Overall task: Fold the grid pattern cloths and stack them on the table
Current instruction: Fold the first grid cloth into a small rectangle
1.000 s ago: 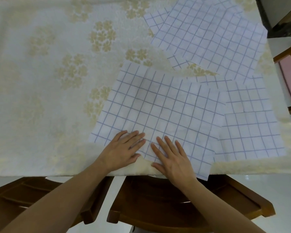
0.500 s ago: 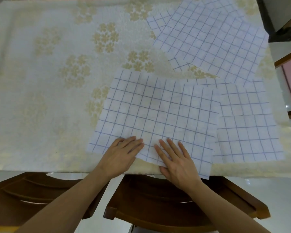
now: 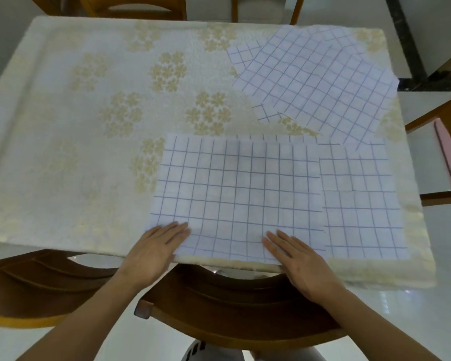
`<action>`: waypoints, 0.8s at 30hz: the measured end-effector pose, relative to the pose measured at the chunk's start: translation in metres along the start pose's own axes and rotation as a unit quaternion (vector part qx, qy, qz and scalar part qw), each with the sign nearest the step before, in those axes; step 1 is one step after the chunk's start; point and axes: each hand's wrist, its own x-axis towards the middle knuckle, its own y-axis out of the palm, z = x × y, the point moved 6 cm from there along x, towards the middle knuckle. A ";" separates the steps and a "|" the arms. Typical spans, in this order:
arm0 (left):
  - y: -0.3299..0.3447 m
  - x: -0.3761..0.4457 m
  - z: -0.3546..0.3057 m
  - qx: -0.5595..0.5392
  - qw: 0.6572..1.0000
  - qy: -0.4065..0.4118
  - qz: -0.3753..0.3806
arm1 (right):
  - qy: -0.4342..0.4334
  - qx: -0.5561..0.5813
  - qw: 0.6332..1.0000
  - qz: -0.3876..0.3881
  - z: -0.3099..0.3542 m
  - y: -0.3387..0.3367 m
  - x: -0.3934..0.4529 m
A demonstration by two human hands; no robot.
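A white cloth with a blue grid [image 3: 240, 194] lies flat and square at the table's near edge. My left hand [image 3: 155, 250] rests flat on its near left corner, fingers straight. My right hand [image 3: 297, 259] lies flat on its near right part, fingers straight. Partly under its right side sits a second grid cloth [image 3: 359, 204]. Further back at the right, other grid cloths [image 3: 315, 84] lie spread and overlapping.
The table wears a cream tablecloth with gold flowers [image 3: 89, 126]. Wooden chairs stand at the near edge [image 3: 219, 303], at the near left [image 3: 24, 290], at the right [image 3: 443, 149] and behind the table.
The near cloth has turned from skewed to square with the table edge. My hands have slid apart towards its near corners. The view has pulled back.
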 end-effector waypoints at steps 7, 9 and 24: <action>-0.021 -0.018 -0.017 0.004 0.998 -0.054 -0.022 | -0.009 0.023 1.000 -0.001 -0.026 -0.018 -0.022; -0.029 -0.022 -0.024 -0.009 0.998 -0.062 -0.020 | -0.007 0.029 1.000 -0.002 -0.031 -0.027 -0.030; -0.066 -0.040 -0.051 -0.051 0.992 -0.107 0.049 | 0.011 0.092 0.983 0.156 -0.044 -0.080 -0.031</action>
